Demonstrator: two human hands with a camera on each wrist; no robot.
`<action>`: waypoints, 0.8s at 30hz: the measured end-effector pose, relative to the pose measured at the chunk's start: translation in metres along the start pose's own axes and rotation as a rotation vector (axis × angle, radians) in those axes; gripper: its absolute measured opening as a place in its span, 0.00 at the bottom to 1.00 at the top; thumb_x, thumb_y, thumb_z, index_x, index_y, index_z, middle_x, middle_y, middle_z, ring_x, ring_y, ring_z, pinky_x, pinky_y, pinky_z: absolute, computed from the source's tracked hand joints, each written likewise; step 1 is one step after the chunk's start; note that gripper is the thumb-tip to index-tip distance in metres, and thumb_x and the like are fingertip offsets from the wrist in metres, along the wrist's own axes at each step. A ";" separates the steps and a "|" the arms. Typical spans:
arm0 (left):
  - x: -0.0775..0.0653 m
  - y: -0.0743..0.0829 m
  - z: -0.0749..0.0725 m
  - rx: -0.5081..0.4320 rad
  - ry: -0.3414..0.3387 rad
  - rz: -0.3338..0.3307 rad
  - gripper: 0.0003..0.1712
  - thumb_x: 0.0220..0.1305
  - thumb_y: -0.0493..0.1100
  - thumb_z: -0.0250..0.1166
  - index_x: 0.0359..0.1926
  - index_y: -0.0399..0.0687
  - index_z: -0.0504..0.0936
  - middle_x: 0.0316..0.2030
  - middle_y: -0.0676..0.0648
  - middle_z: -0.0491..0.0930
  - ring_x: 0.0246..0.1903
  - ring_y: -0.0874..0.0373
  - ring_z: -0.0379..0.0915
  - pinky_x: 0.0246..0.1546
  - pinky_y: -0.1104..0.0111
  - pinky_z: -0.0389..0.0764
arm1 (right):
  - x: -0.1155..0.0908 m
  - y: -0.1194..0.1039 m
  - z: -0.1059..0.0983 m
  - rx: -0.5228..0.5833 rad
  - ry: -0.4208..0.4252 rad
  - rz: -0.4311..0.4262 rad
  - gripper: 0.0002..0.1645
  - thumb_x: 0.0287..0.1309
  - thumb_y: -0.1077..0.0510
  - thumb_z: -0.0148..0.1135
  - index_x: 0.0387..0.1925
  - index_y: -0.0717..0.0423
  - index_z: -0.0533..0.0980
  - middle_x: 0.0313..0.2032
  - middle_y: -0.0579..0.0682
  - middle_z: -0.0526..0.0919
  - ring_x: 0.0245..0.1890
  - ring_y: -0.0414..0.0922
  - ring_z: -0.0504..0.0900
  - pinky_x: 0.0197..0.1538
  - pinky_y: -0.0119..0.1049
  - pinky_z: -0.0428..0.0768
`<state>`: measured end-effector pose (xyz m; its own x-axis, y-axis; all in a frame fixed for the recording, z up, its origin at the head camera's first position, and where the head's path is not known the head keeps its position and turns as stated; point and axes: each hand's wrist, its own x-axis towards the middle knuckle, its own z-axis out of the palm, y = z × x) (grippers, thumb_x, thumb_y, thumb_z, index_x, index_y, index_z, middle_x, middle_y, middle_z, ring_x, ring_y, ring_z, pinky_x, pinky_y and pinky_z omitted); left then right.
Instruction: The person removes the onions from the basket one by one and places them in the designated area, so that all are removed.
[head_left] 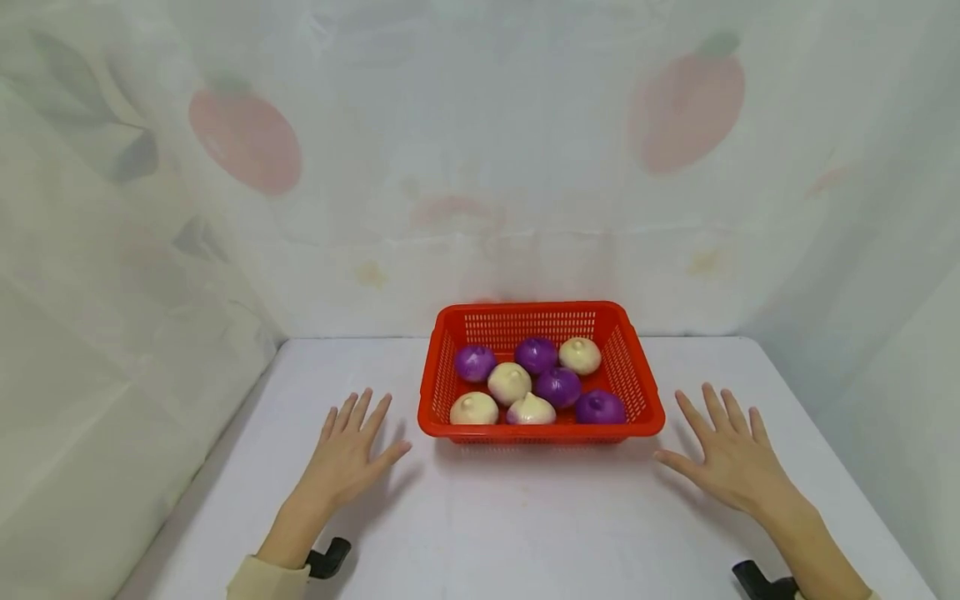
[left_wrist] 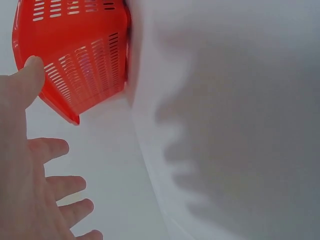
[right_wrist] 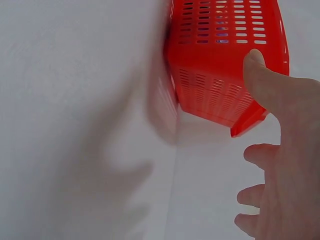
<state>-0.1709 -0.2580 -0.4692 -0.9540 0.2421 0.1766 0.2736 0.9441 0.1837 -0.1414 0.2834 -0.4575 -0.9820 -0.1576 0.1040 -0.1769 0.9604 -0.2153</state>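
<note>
A red slotted plastic basket [head_left: 540, 431] stands on the white table, holding several onions. Some are purple, like the purple onion [head_left: 600, 407] at its front right; others are pale, like the white onion [head_left: 474, 409] at its front left. To the left of the basket, my left hand [head_left: 347, 462] is held over the table, fingers spread and holding nothing. On the other side my right hand [head_left: 731, 467] is spread the same way, its thumb toward the basket's front right corner. Both wrist views show the basket's slotted wall [left_wrist: 85, 70] beyond the thumb.
The white table [head_left: 525, 525] ends at the back against a pale curtain [head_left: 480, 167] printed with red fruit. More of this sheeting rises along the left and right sides. Black straps [head_left: 327, 558] are worn at both wrists.
</note>
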 end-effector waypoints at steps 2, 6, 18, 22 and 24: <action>0.001 0.002 0.000 -0.013 0.013 0.016 0.49 0.68 0.72 0.55 0.78 0.48 0.61 0.76 0.34 0.55 0.75 0.33 0.46 0.71 0.36 0.46 | 0.000 -0.001 -0.002 0.004 -0.001 -0.002 0.61 0.59 0.21 0.54 0.80 0.52 0.52 0.76 0.72 0.46 0.74 0.74 0.42 0.69 0.73 0.29; 0.003 0.005 -0.001 -0.037 0.030 0.038 0.47 0.69 0.70 0.56 0.77 0.47 0.62 0.75 0.33 0.57 0.74 0.33 0.48 0.71 0.36 0.48 | 0.000 -0.001 -0.005 0.007 0.001 -0.008 0.60 0.59 0.22 0.55 0.80 0.52 0.52 0.76 0.73 0.47 0.74 0.74 0.43 0.70 0.73 0.29; 0.014 0.014 -0.011 -0.117 0.104 0.090 0.42 0.71 0.61 0.60 0.76 0.43 0.63 0.73 0.33 0.61 0.72 0.32 0.54 0.71 0.39 0.52 | 0.005 -0.002 -0.015 0.013 0.024 -0.032 0.58 0.62 0.24 0.55 0.80 0.53 0.52 0.76 0.72 0.47 0.74 0.73 0.43 0.71 0.72 0.30; 0.015 0.017 -0.013 -0.164 0.109 0.090 0.42 0.71 0.61 0.60 0.76 0.44 0.63 0.73 0.33 0.61 0.72 0.33 0.54 0.70 0.39 0.54 | 0.005 -0.004 -0.017 0.019 0.026 -0.036 0.58 0.61 0.24 0.55 0.80 0.52 0.52 0.76 0.72 0.48 0.75 0.73 0.42 0.71 0.71 0.30; 0.016 0.018 -0.014 -0.178 0.104 0.087 0.42 0.72 0.62 0.59 0.77 0.45 0.62 0.74 0.34 0.60 0.72 0.34 0.54 0.70 0.39 0.55 | 0.005 -0.005 -0.018 0.021 0.030 -0.038 0.58 0.61 0.24 0.56 0.80 0.52 0.52 0.76 0.72 0.48 0.75 0.73 0.42 0.71 0.71 0.30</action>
<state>-0.1799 -0.2402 -0.4494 -0.9105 0.2882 0.2965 0.3807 0.8640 0.3295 -0.1448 0.2822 -0.4386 -0.9722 -0.1871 0.1411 -0.2161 0.9486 -0.2312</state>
